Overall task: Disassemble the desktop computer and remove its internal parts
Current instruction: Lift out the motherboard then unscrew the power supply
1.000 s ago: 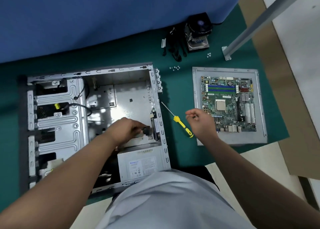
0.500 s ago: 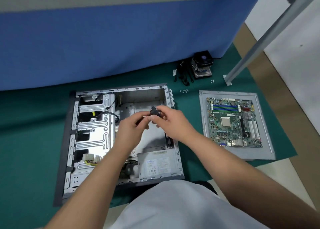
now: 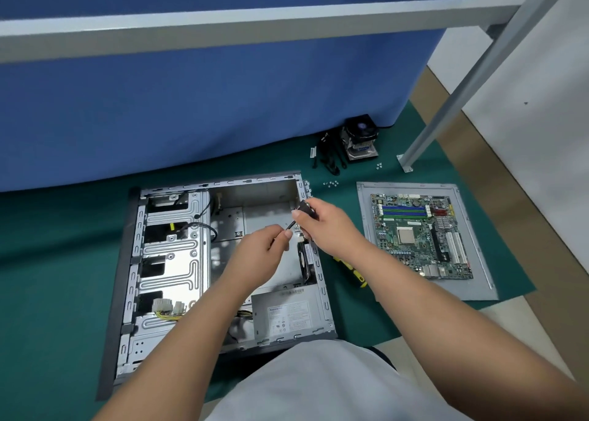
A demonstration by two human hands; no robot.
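The right hand, just right of the frame's centre, had its fingers curled round a small black part, gripping it above the upper right corner of the open computer case. A thin black cable ran down and left from that part to the left hand, whose thumb and forefinger pinched the cable while the other fingers were folded in under the palm. Both hands hung over the bare metal floor of the case, hiding part of it.

The case lay on its side on the green mat in the middle left of the frame, with the drive cage along its left side and the grey power supply in its lower right corner. The left forearm crossed the wires near the power supply.

To the right lay the motherboard on a grey panel. A yellow-handled screwdriver lay between case and panel, partly hidden by the right forearm. In the upper centre-right stood the cooler fan beside black cables, with small screws nearby.
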